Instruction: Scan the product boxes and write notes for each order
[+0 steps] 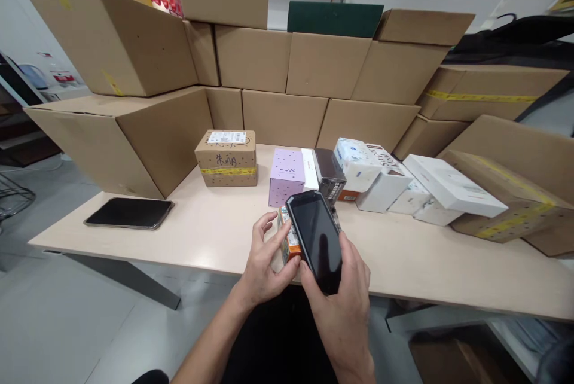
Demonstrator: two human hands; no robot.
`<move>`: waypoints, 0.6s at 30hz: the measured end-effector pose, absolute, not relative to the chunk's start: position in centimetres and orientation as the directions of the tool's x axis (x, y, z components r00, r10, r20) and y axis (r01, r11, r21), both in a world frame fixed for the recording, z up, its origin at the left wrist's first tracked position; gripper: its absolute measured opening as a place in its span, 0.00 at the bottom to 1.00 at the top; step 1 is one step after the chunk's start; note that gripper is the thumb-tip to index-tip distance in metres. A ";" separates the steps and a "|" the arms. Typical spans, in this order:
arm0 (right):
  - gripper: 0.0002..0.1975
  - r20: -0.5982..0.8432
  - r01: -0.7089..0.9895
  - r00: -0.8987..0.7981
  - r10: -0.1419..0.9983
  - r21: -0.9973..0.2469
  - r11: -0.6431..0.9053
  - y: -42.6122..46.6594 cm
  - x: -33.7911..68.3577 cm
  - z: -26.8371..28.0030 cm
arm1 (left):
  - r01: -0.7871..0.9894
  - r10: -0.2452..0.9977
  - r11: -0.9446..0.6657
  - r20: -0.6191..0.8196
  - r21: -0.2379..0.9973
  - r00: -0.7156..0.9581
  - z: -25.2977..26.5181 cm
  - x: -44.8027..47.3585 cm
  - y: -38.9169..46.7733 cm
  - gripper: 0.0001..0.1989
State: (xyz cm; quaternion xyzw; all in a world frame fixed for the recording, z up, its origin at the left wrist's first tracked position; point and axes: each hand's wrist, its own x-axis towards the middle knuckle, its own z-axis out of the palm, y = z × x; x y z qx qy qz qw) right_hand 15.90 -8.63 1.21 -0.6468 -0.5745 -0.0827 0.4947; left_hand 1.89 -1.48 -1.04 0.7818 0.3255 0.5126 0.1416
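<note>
At the table's front edge, my right hand grips a black rugged phone by its lower sides, its dark screen turned up toward me. Close against the phone's left side, a small orange and white box stands partly hidden behind it. My left hand is closed around that box, with thumb and fingers at its left and near sides. Just behind both is a purple spotted box, beside a white box and a dark brown box.
Large cardboard boxes are stacked along the back and left. A taped parcel sits left of the purple box. Another phone lies at the table's left end. White cartons and a taped cardboard box crowd the right side.
</note>
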 end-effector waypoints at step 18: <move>0.38 0.679 0.841 0.304 0.668 -0.521 0.147 -8.7 16.0 1.8 | 0.323 0.631 -0.770 0.733 0.550 0.254 -0.9 1.9 -1.4 0.34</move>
